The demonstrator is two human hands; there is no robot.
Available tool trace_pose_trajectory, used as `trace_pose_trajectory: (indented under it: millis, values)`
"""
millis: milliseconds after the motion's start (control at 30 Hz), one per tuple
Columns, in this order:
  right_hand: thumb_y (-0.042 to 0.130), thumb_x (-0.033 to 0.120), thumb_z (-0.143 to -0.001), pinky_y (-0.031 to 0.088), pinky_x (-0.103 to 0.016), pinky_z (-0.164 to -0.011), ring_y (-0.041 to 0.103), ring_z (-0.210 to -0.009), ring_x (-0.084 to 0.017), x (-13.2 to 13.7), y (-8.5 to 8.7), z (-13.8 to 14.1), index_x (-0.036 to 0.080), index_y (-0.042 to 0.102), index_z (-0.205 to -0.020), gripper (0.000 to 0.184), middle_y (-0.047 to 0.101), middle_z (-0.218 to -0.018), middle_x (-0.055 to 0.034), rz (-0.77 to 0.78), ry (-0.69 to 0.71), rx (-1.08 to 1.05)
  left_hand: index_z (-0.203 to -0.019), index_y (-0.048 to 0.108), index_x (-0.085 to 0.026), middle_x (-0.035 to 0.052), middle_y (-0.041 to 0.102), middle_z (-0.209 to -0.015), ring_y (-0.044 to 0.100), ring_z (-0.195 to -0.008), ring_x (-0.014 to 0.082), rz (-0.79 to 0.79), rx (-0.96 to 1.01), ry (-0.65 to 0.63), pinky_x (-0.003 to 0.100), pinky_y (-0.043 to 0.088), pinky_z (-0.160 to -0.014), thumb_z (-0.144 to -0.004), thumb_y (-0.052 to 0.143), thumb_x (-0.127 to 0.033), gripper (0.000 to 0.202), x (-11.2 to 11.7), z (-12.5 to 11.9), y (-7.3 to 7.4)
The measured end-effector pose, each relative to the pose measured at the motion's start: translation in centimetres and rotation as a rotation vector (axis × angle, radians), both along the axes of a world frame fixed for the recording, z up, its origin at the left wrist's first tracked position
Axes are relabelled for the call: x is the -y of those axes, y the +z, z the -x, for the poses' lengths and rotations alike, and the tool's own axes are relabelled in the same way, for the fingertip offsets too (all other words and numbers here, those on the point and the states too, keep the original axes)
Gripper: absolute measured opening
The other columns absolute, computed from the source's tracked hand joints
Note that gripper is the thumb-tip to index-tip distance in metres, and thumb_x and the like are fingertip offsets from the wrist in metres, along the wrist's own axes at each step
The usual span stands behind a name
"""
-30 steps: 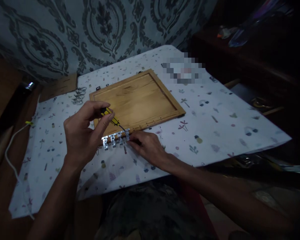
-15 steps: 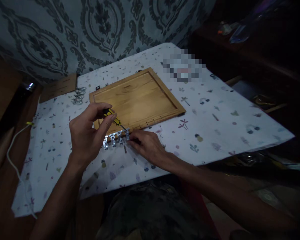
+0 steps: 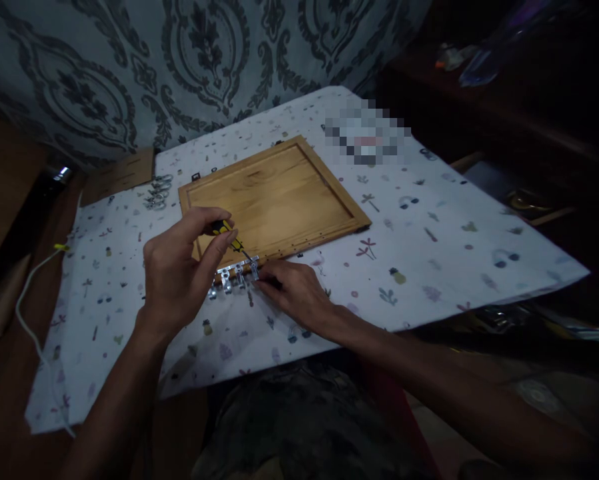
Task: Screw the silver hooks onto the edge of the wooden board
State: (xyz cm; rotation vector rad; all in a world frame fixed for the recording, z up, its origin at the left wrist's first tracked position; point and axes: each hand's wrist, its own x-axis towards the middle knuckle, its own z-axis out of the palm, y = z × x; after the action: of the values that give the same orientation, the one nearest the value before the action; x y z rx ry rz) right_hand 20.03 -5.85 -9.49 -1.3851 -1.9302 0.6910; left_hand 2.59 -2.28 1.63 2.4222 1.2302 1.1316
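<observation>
At the near edge of a wooden panel [image 3: 279, 200] on the patterned surface [image 3: 429, 257], the left hand [image 3: 176, 270] grips a yellow-and-black screwdriver [image 3: 236, 242], its tip at a metal clip [image 3: 254, 270] the right hand [image 3: 295, 288] pinches.

My left hand [image 3: 176, 270] hides the near-left corner of the wooden board [image 3: 274, 200]; the tip of my screwdriver [image 3: 234, 241] is too small to make out; a pixelated patch [image 3: 368, 133] masks some tablecloth [image 3: 459, 233].

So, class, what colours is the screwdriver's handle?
The handle is yellow and black, clearest in the head view.
</observation>
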Motion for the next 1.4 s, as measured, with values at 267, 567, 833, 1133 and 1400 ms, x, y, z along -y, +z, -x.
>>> trace_pose_trajectory:
  millis: [267, 567, 833, 1133, 1400]
  values:
    - [0.069, 0.023, -0.090, 0.043, -0.026, -0.066, 0.066, -0.071, -0.017, 0.0, 0.3, 0.0, 0.020, 0.072, -0.087, 0.006, 0.075, -0.079, -0.0027, 0.012, -0.014, 0.028, -0.101, 0.060, -0.024, 0.0025, 0.063, -0.089, 0.062, -0.083, 0.0165, 0.208, 0.301, -0.107, 0.032, 0.055, -0.076, -0.104, 0.048, -0.037, 0.018, 0.3, -3.0, -2.1]
    - [0.071, 0.021, -0.089, 0.040, -0.026, -0.065, 0.064, -0.069, -0.015, 0.0, 0.2, 0.0, 0.020, 0.072, -0.085, 0.004, 0.075, -0.079, -0.0017, 0.006, 0.001, -0.025, -0.085, 0.057, -0.025, -0.0046, 0.038, -0.056, 0.038, -0.048, 0.0123, 0.165, 0.457, 0.026, 0.029, 0.036, -0.047, -0.104, 0.034, -0.063, 0.048, -1.4, -5.9, -3.6]
    - [0.068, 0.020, -0.091, 0.044, -0.028, -0.068, 0.069, -0.075, -0.018, 0.1, 0.8, 0.1, 0.020, 0.075, -0.092, 0.008, 0.078, -0.084, -0.0040, 0.058, -0.010, -0.010, -0.077, 0.053, -0.026, -0.0112, 0.019, -0.045, 0.017, -0.033, 0.0074, 0.598, 0.529, -0.346, 0.026, 0.022, -0.038, -0.091, 0.058, -0.068, 0.044, -2.7, -5.1, -1.5]
    - [0.068, 0.020, -0.091, 0.043, -0.028, -0.068, 0.067, -0.074, -0.017, 0.0, 0.8, 0.1, 0.020, 0.075, -0.091, 0.007, 0.077, -0.084, -0.0037, 0.044, -0.014, 0.004, -0.080, 0.056, -0.024, -0.0123, 0.019, -0.046, 0.017, -0.035, 0.0060, 0.544, 0.677, -0.381, 0.022, 0.022, -0.038, -0.090, 0.068, -0.056, 0.035, -2.2, -5.2, -1.6]
    - [0.068, 0.022, -0.091, 0.042, -0.028, -0.069, 0.069, -0.078, -0.019, 0.1, 1.2, 0.1, 0.017, 0.075, -0.093, 0.009, 0.078, -0.086, -0.0060, 0.081, -0.006, 0.035, -0.077, 0.063, -0.018, -0.0135, 0.024, -0.042, 0.013, -0.033, 0.0031, 0.424, 1.004, -0.322, 0.018, 0.019, -0.035, -0.086, 0.078, -0.040, 0.028, -1.5, -5.0, -0.9]
